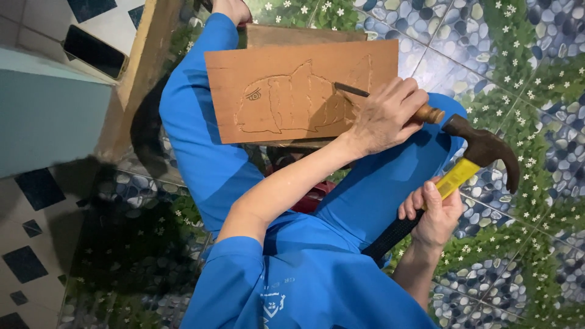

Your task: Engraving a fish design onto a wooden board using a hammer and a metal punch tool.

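Nearest the camera, the right hand [434, 214] is clenched around the black and yellow handle of a dark steel claw hammer [469, 164], whose head hangs just beside the butt of a chisel. The hammer's grip end is hidden behind the blue-clad leg [378, 195].

A little farther out, the left hand [385, 116], its forearm crossing the body, grasps a wooden-handled chisel [390, 102] with the fingers wrapped round the handle; only the rounded brown butt and the thin dark blade show, the rest being covered by the fingers. The blade tip touches the flat rectangular reddish-brown wooden board [292, 91], which rests on the raised knees above a pebble and flower patterned floor [524, 73].

The board bears a carved outline of a fish facing left, with an eye, curved body lines and a back fin. The tail end is faint and hard to make out.

Beyond, a second board edge peeps out behind the first, and a dark phone [94, 51] lies at top left.
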